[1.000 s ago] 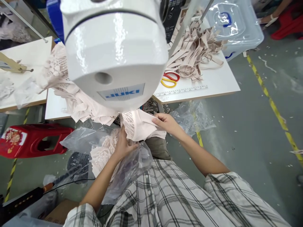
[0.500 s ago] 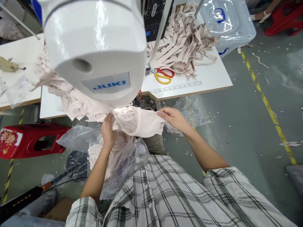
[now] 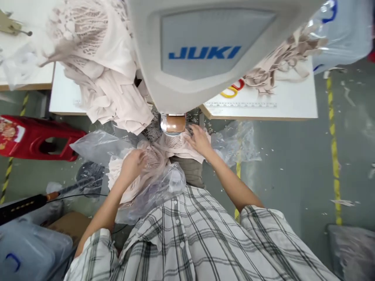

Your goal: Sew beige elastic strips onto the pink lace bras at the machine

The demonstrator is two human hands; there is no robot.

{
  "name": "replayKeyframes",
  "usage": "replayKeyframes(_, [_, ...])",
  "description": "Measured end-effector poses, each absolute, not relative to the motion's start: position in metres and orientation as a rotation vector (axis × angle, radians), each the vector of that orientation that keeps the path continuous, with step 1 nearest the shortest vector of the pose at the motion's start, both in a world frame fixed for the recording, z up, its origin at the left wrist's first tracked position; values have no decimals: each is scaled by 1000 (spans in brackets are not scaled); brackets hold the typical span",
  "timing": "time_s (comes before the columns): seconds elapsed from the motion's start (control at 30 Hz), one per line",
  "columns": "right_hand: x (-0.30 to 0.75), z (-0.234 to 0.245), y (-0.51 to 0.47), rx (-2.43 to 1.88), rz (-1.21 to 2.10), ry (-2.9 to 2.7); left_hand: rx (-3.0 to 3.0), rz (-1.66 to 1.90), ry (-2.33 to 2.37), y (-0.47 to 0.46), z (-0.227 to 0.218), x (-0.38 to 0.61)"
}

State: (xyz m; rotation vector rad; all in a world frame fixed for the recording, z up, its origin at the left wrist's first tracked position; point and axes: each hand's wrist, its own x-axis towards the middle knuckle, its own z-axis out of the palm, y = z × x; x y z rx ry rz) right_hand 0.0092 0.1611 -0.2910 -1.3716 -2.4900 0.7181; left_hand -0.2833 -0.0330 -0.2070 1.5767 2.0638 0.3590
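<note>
Over my lap lies a bundle of pale pink lace fabric [image 3: 154, 158], partly inside a clear plastic bag [image 3: 148, 201]. My left hand [image 3: 133, 166] rests on this bundle with its fingers curled into the lace. Beneath the head of the white JUKI sewing machine [image 3: 202, 43], another pale pink lace piece [image 3: 172, 144] hangs down over my knee. My right hand [image 3: 199, 141] lies at that piece, its fingers apart and slightly bent, touching or just above the cloth. The machine's rounded end with a brown cover [image 3: 175, 123] is just left of my right fingertips.
A heap of pink fabric pieces [image 3: 114, 93] overhangs the table edge at left. Right of the machine are red-and-yellow-handled scissors [image 3: 230, 91], a ruler strip [image 3: 243, 104] and beige fabric strips [image 3: 278, 64]. A red stool [image 3: 63, 142] stands at left; clear plastic [image 3: 236, 142] hangs at right.
Both hands have let go of the lace piece stretched between them at the machine. It now hangs lower. My left hand moved down to the lap bundle; the view shifted closer to the machine.
</note>
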Motion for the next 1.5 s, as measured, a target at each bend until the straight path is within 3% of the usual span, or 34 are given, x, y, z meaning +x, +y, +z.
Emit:
replayKeyframes(0.17, [-20, -320, 124, -1395, 798, -2481, 1042, -462, 2332, -113, -189, -334])
replayKeyframes(0.3, [-9, -301, 122, -1415, 956, -2332, 1131, -527, 2245, -133, -189, -326])
replayKeyframes(0.4, [-24, -251, 119, -1234, 968, -2263, 1300, -373, 2351, -128, -156, -305])
replayKeyframes(0.57, [-69, -155, 93, -178, 1383, -2698, 1745, 455, 2179, -94, -79, -273])
replayKeyframes(0.67, [-67, -121, 89, 34, 1507, -2756, 1657, 817, 2033, -53, -71, -268])
replayKeyframes(0.73, [-50, -107, 93, -16, 1399, -2682, 1466, 932, 1905, -23, -86, -267])
replayKeyframes(0.83, [-16, -91, 100, -95, 1261, -2592, 1143, 801, 1509, 13, -118, -259])
replayKeyframes(0.97, [24, -77, 107, -248, 1355, -2668, 999, 717, 1263, 32, -137, -241])
replayKeyframes(1.07, [41, -77, 114, -553, 1469, -2819, 1347, 637, 1367, 35, -126, -226])
replayKeyframes(1.17, [41, -85, 120, -926, 1207, -2702, 1620, 485, 1296, 37, -107, -210])
replayKeyframes(1.23, [33, -93, 122, -854, 1187, -2579, 1698, 443, 1210, 40, -94, -200])
replayKeyframes(1.33, [14, -102, 123, -631, 1444, -2505, 1736, 468, 1241, 44, -77, -197])
replayKeyframes(1.5, [-11, -104, 134, -965, 1390, -2150, 1455, 755, 1570, 54, -63, -224])
